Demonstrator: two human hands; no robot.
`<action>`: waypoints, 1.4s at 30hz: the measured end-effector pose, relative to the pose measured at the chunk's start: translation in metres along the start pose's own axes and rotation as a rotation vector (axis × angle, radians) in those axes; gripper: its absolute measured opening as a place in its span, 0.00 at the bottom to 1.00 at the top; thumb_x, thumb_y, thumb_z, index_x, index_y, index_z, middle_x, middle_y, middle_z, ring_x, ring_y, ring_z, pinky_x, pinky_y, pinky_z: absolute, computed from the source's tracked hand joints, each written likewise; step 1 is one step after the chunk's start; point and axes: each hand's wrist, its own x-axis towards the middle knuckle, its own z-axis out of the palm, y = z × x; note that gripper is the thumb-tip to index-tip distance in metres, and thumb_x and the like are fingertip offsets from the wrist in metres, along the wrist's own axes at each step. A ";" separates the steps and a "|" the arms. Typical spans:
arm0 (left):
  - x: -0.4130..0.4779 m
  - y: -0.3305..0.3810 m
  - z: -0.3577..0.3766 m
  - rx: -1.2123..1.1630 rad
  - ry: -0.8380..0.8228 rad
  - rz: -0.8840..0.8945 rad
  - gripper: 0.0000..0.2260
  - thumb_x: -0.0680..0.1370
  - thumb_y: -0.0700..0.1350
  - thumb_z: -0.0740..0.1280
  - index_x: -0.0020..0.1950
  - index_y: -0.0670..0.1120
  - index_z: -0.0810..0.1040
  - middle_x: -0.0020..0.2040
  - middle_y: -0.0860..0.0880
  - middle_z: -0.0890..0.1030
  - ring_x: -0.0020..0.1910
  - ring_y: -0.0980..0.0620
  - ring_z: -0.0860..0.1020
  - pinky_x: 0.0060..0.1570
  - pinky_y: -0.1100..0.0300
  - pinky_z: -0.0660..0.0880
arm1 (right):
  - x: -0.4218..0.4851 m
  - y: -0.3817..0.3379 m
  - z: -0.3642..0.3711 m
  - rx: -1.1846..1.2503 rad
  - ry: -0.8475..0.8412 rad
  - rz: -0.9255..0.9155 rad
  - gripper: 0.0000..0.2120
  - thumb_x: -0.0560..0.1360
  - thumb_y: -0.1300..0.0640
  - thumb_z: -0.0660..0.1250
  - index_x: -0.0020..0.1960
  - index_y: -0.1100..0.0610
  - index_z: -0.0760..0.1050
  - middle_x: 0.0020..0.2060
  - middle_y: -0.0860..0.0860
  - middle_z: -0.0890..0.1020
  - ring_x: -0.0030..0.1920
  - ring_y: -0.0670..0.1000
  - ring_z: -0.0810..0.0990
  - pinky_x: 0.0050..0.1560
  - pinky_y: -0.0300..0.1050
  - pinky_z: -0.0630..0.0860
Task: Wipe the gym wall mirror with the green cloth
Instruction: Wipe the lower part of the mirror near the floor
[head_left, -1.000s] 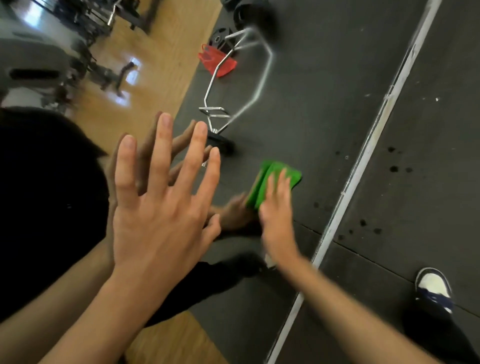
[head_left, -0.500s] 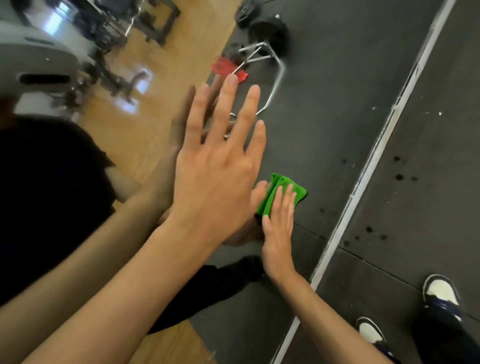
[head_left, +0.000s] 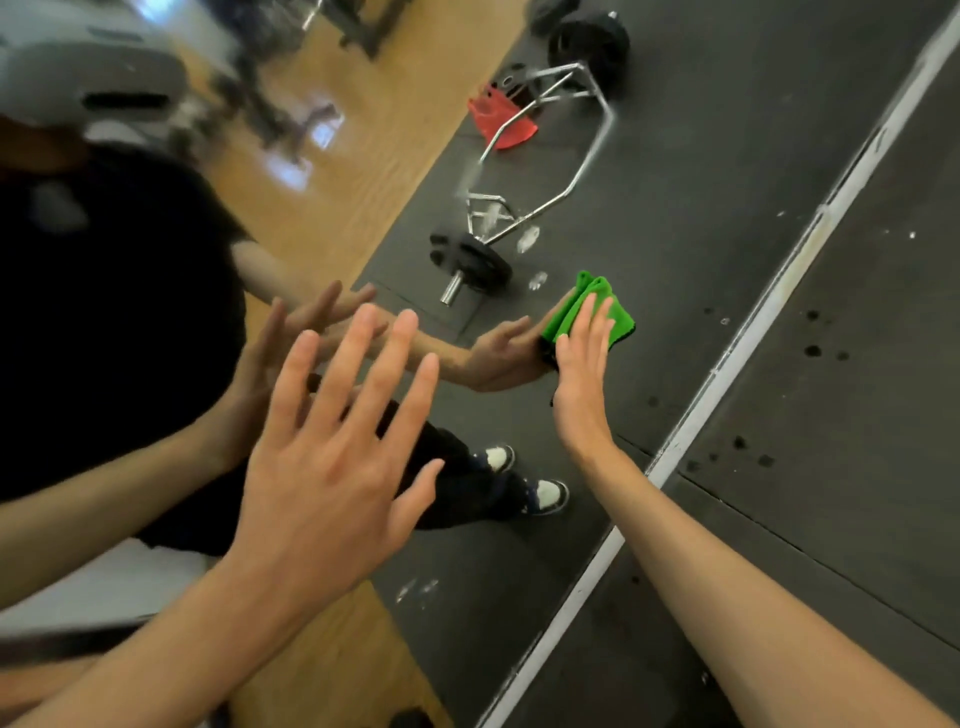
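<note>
The wall mirror (head_left: 675, 156) fills the left and middle of the head view, down to its white lower edge (head_left: 769, 291). A folded green cloth (head_left: 615, 317) lies flat against the glass near that edge. My right hand (head_left: 582, 374) presses it to the mirror with straight fingers. My left hand (head_left: 332, 457) is spread wide with straight fingers in front of the glass, holding nothing; I cannot tell whether it touches the mirror. Both hands and a person in black show as reflections.
The glass reflects a chrome hex bar with black weight plates (head_left: 470, 257), a red object (head_left: 501, 122), wooden flooring and gym machines. Smudges (head_left: 527, 239) mark the glass beside the cloth. Dark speckled rubber floor (head_left: 857, 415) lies right of the mirror's edge.
My right hand has slid the cloth up and to the right on the glass. My left hand has dropped lower and leftward, still spread. The camera view has shifted.
</note>
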 end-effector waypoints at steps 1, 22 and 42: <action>-0.010 -0.005 -0.001 0.022 -0.014 -0.012 0.33 0.79 0.58 0.65 0.80 0.41 0.71 0.85 0.38 0.58 0.85 0.36 0.53 0.83 0.36 0.46 | -0.001 -0.001 -0.002 -0.006 0.002 -0.004 0.31 0.85 0.43 0.44 0.84 0.44 0.38 0.79 0.35 0.32 0.82 0.43 0.32 0.83 0.55 0.39; -0.047 -0.028 0.039 0.404 -0.041 0.037 0.40 0.84 0.70 0.49 0.87 0.45 0.51 0.87 0.39 0.47 0.85 0.35 0.42 0.81 0.36 0.37 | -0.190 0.038 0.089 -0.220 -0.268 -0.163 0.27 0.85 0.39 0.36 0.79 0.33 0.27 0.81 0.40 0.29 0.82 0.51 0.29 0.82 0.67 0.42; -0.046 -0.024 0.039 0.441 -0.021 0.019 0.38 0.85 0.66 0.47 0.87 0.43 0.49 0.87 0.38 0.46 0.85 0.35 0.40 0.81 0.35 0.36 | -0.069 -0.011 0.048 -0.236 -0.035 -0.278 0.29 0.85 0.49 0.40 0.84 0.46 0.36 0.84 0.50 0.35 0.83 0.55 0.32 0.79 0.73 0.41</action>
